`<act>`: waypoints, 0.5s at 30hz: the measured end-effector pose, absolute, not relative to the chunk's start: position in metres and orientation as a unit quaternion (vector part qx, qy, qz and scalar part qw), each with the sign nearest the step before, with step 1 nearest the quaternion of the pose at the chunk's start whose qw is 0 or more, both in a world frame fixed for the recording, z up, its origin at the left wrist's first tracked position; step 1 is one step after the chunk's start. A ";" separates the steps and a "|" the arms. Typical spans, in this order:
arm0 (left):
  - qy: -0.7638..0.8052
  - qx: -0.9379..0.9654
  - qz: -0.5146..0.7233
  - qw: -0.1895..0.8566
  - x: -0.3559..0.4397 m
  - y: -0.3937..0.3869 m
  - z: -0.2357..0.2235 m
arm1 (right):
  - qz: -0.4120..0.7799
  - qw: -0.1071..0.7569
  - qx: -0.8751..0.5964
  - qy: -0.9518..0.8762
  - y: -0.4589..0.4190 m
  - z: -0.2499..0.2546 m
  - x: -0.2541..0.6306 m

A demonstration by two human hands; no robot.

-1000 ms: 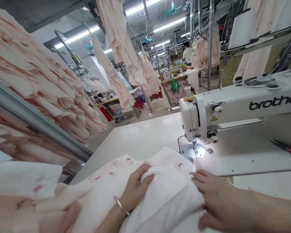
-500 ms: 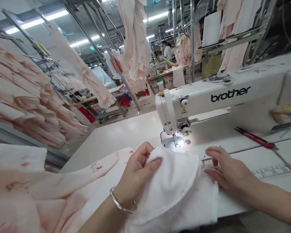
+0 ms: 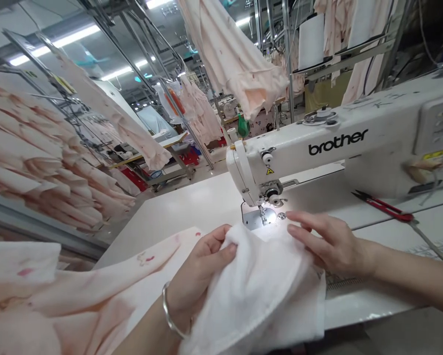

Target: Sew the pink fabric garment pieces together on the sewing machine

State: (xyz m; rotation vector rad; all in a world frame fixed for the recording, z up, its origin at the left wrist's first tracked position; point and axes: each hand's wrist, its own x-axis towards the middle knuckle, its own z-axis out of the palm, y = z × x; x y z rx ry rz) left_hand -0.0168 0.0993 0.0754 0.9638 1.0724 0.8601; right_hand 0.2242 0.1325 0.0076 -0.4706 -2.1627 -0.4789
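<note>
Right hand has moved closer to the needle plate, fingers spread just beside the white cloth; left hand pinches it firmly.

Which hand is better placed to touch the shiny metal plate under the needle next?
Probably the right hand: it is open, with its fingertips near the plate. The left hand is farther away, gripping the white cloth.

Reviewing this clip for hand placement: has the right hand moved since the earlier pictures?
Yes: the right hand has shifted forward, toward the sewing machine's needle plate.
</note>
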 end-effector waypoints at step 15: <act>0.565 0.589 0.256 0.517 -0.014 0.111 0.066 | -0.081 0.285 -0.104 -0.949 0.081 0.019 0.228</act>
